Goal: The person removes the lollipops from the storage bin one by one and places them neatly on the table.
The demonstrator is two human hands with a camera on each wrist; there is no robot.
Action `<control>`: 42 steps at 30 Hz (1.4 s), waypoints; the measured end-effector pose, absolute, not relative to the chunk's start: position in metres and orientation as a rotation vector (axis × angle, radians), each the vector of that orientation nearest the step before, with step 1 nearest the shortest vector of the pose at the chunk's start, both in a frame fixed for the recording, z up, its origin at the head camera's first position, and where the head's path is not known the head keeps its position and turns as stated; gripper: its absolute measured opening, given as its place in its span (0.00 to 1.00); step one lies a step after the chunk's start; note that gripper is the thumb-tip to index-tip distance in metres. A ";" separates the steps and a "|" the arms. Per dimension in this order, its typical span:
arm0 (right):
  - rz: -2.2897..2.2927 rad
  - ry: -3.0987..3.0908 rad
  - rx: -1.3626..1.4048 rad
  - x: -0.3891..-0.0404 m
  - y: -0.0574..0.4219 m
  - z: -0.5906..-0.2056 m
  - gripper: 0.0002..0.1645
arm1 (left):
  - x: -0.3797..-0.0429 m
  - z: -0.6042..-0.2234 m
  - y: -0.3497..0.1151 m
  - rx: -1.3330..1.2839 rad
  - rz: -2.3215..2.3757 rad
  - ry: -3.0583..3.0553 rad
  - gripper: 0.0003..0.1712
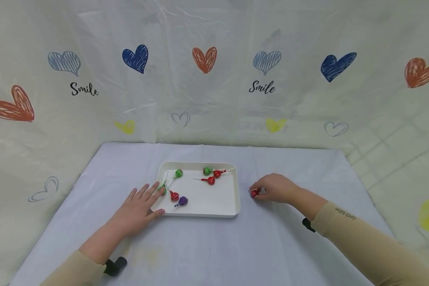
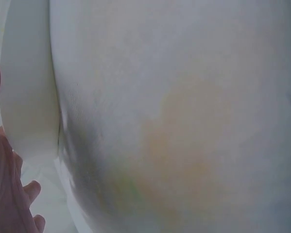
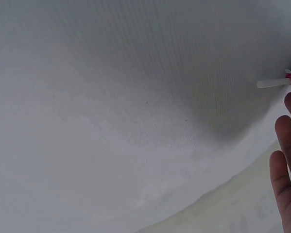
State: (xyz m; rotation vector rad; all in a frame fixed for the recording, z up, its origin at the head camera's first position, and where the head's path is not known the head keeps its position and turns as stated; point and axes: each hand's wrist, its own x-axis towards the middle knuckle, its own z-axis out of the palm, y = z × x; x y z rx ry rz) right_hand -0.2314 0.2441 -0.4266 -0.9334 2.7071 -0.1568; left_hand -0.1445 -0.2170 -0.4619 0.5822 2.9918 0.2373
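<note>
Backdrop: pale sheet printed with hearts and "Smile", behind a cloth-covered table. White tray lies around mid-table, long sides roughly parallel to the table's far edge.

Red lollipop: on the table side, outside the tray, just beyond its right edge and apart from it. Right hand pinches it between thumb and fingers; remaining fingers lie loosely extended in the right wrist view. Whether it touches the cloth: cannot tell.

Key relation: lollipop lies at the tray-facing end of the right hand, tray directly to its left, right edge between. Right hand much the nearer. Long axis: stick points away from the fingertips in the right wrist view; its heading relative to the tray is unclear.

Left hand: fingers spread wide, holding nothing, over the tray's left edge and near-left corner, close to the left cluster (two green, one red, one purple). Right cluster, two red and one green, sits towards the far-right corner
</note>
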 end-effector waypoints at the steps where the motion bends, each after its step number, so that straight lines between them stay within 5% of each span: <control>1: -0.149 2.710 -0.932 -0.232 0.244 -0.426 0.15 | -0.144 -0.462 -0.217 0.579 0.237 2.991 0.46; 42: -0.266 2.565 -0.806 -0.245 0.247 -0.425 0.15 | -0.148 -0.468 -0.218 0.573 0.228 2.983 0.48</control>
